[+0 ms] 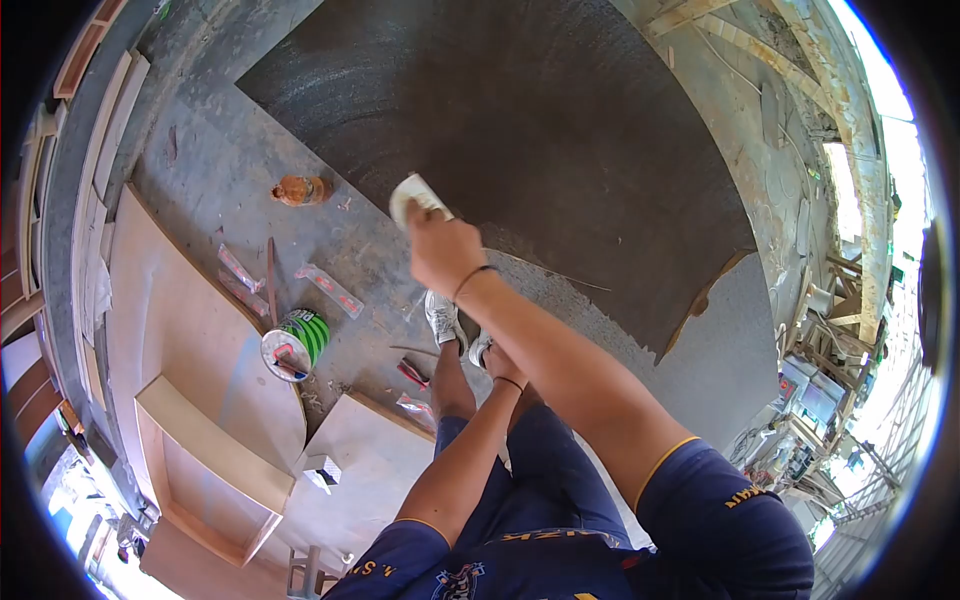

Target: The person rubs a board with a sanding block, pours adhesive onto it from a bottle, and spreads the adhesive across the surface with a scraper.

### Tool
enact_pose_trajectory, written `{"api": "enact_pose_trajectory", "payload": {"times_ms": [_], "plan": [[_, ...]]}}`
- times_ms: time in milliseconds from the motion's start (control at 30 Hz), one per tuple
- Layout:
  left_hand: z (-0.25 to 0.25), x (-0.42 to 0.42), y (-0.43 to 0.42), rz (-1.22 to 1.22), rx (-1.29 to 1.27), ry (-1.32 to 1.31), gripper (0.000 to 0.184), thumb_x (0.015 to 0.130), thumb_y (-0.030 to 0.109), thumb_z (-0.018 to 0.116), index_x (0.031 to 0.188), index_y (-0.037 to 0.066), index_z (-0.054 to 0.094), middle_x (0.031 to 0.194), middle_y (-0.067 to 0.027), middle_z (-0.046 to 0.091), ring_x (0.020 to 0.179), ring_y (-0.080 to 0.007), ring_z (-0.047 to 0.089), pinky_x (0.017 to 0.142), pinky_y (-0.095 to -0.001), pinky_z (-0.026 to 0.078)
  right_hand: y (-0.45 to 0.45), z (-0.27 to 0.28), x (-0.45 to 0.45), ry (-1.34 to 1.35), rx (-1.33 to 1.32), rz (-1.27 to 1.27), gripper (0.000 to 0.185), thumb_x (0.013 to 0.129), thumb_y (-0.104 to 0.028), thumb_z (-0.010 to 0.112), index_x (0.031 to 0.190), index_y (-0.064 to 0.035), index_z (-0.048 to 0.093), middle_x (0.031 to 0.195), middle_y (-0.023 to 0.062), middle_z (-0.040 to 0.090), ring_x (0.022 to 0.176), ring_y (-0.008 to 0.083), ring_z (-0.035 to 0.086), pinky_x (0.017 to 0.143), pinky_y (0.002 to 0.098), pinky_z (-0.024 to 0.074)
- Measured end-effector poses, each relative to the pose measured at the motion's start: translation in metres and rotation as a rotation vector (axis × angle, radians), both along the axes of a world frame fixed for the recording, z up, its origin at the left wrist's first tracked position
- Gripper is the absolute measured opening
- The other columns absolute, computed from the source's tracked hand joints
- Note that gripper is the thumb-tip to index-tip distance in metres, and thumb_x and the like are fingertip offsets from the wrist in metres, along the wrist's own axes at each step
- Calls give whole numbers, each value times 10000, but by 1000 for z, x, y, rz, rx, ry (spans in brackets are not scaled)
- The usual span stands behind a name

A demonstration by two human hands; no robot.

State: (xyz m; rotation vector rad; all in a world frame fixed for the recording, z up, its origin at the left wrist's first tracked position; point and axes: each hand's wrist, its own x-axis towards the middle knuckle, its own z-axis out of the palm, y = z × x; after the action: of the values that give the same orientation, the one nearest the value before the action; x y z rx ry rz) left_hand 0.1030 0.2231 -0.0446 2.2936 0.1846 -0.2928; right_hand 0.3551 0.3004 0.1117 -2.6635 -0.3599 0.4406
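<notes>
My right hand (445, 252) is closed around a pale flat spreader (412, 196), slightly blurred, at the near left edge of a large board with a dark brown coating (570, 130). Curved streaks mark the coating at the board's far left. Whether the spreader touches the board, I cannot tell. My left hand (502, 358) is low near my knees, beneath my right forearm; its fingers are hidden. A bare grey part of a panel (725, 330) shows beside the ragged edge of the brown coating.
On the floor at left are a bottle of orange-brown liquid (302, 190), a green-and-black can (298, 343), plastic packets (332, 290) and a red-handled tool (412, 373). A wooden frame (205, 440) and pale panels stand lower left. Timber and clutter line the right side.
</notes>
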Motion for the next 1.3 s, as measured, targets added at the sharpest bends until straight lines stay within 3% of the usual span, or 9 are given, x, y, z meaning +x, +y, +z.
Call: {"api": "enact_pose_trajectory", "payload": {"times_ms": [333, 467, 567, 733, 800, 1000, 1100, 1200, 1300], "plan": [[38, 41, 8, 119, -336, 631, 380, 844, 399, 613, 979, 44, 623, 922, -122, 661, 907, -269, 616, 792, -400, 466, -21, 75, -32, 341, 335, 225, 559, 747, -72, 517, 1297, -6, 442, 1041, 231, 626, 813, 372, 649, 702, 447, 532], [25, 10, -20, -24, 289, 19, 333, 821, 377, 637, 901, 54, 643, 864, -126, 666, 915, -277, 612, 808, -400, 446, -135, 90, -57, 57, 265, -64, 533, 773, -63, 512, 1302, -53, 450, 1106, 209, 597, 964, 356, 613, 747, 437, 532], [71, 6, -30, 454, -264, 513, 290, 814, 306, 664, 884, 28, 625, 793, -118, 656, 864, -284, 624, 738, -381, 477, -174, 69, -75, 1, -6, -251, 553, 767, -56, 514, 1313, -55, 424, 1144, 198, 561, 1029, 364, 576, 756, 424, 540], [71, -22, -62, 242, -198, 324, 311, 871, 308, 619, 818, 2, 604, 747, -144, 644, 763, -249, 628, 718, -386, 475, -148, 11, -124, 32, -292, -285, 572, 764, -62, 518, 1324, -31, 406, 1131, 177, 554, 1009, 404, 562, 786, 447, 527], [63, -27, -58, 248, -252, 425, 338, 868, 333, 620, 805, 2, 608, 725, -131, 652, 716, -241, 633, 676, -376, 478, -141, 46, -119, 191, 35, -246, 561, 765, -59, 511, 1315, -24, 402, 1114, 195, 565, 1015, 384, 569, 790, 454, 523], [68, -18, -55, 484, -565, 608, 324, 846, 268, 653, 788, -40, 569, 759, -124, 596, 577, -199, 610, 550, -315, 504, -291, 17, -118, 119, -178, -655, 584, 785, -101, 520, 1344, -24, 369, 1079, 241, 581, 912, 398, 614, 783, 462, 505], [75, -12, -53, 515, -658, 603, 290, 831, 160, 672, 900, -79, 522, 820, -106, 521, 538, -188, 584, 496, -253, 521, -279, 6, -110, 95, -226, -591, 620, 773, -108, 532, 1361, -20, 352, 1069, 235, 588, 886, 404, 617, 761, 472, 506], [68, -20, -55, 391, -446, 553, 394, 843, 344, 660, 712, -18, 574, 632, -149, 624, 608, -250, 632, 585, -355, 483, -216, 9, -89, 151, -157, -500, 626, 745, -108, 551, 1337, -13, 370, 1012, 245, 596, 804, 384, 631, 696, 467, 520], [77, -16, -49, 361, -417, 605, 388, 854, 363, 634, 777, -15, 600, 657, -155, 633, 622, -278, 634, 581, -364, 485, -152, 15, -78, 158, -54, -404, 576, 735, -102, 563, 1282, -10, 409, 1013, 250, 599, 845, 394, 640, 698, 465, 535]]}}
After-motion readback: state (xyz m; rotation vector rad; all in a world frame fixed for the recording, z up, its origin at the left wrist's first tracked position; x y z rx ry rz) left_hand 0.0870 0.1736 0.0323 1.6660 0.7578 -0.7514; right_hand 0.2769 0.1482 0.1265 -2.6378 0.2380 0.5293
